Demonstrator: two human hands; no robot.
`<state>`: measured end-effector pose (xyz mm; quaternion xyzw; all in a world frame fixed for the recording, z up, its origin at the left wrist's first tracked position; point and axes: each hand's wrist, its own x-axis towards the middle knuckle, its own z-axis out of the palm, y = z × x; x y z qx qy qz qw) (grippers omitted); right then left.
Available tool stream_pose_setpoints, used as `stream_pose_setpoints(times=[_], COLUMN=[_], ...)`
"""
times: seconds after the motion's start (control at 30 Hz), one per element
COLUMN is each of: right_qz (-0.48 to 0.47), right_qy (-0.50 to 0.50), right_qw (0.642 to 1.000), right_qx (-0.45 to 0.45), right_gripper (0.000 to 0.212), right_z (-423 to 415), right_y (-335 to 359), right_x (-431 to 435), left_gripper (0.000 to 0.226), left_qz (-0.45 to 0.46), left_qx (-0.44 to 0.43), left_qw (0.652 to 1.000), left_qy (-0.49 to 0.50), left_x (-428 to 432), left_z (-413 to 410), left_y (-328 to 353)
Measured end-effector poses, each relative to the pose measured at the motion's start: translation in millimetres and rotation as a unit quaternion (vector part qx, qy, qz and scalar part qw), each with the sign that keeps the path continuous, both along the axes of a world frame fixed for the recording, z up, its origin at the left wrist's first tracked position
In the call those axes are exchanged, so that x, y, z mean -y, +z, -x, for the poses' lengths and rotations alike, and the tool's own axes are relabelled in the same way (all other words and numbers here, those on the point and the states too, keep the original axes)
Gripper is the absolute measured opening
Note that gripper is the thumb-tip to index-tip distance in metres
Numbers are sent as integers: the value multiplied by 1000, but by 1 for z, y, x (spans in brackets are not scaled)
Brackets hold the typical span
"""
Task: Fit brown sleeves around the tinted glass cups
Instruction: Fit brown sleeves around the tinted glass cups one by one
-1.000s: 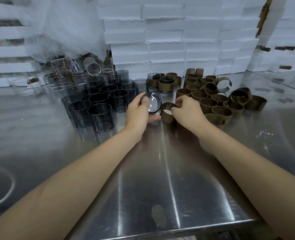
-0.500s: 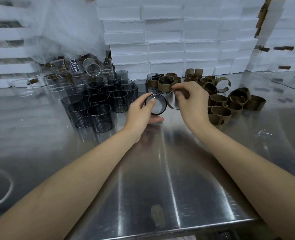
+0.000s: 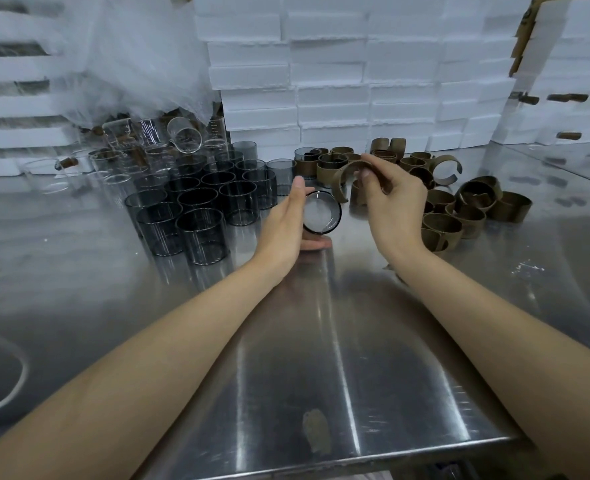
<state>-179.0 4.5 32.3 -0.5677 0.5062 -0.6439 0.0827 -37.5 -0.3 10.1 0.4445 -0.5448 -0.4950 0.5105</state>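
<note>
My left hand (image 3: 286, 223) grips a tinted glass cup (image 3: 322, 213) tipped on its side, its round end facing me, just above the steel table. My right hand (image 3: 388, 202) pinches a brown split sleeve (image 3: 347, 174) and holds it arched up and to the right of the cup, apart from it. Several bare tinted cups (image 3: 200, 206) stand grouped to the left. Loose brown sleeves (image 3: 459, 206) lie heaped on the right. Behind the hands stand sleeved cups (image 3: 329, 166).
Clear glass cups (image 3: 120, 157) and crumpled white wrapping (image 3: 130, 53) sit at the back left. Stacked white foam boxes (image 3: 355, 81) wall off the back. The steel table's front edge (image 3: 338, 462) runs below my forearms.
My right hand picked a brown sleeve off the table and raised it, spread open, above the cup. My left hand turned the cup a little and kept hold of it.
</note>
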Motion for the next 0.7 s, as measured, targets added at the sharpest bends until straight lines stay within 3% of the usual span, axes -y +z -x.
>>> stream_pose_setpoints(times=[0.07,0.23,0.37,0.7], right_qz=[-11,-14,-38,-151], right_qy=[26,65,95,110], right_qw=[1000,994,991,979], right_qx=[2,-83,-81,-85], right_gripper=[27,28,30,27], right_z=[-2,-11,-13,-14], right_y=[-1,-6,-3,-7], right_x=[-1,-7,-9,-2], left_gripper=[46,10,29,28], left_qz=[6,64,81,34], left_qx=[-9,6,22,-14], left_qw=[1000,997,995,999], left_qy=[-8,-43,-46,-8], left_x=[-2,-4,0,2], left_z=[1,3,1,-3], left_y=[1,-2,-6,-4])
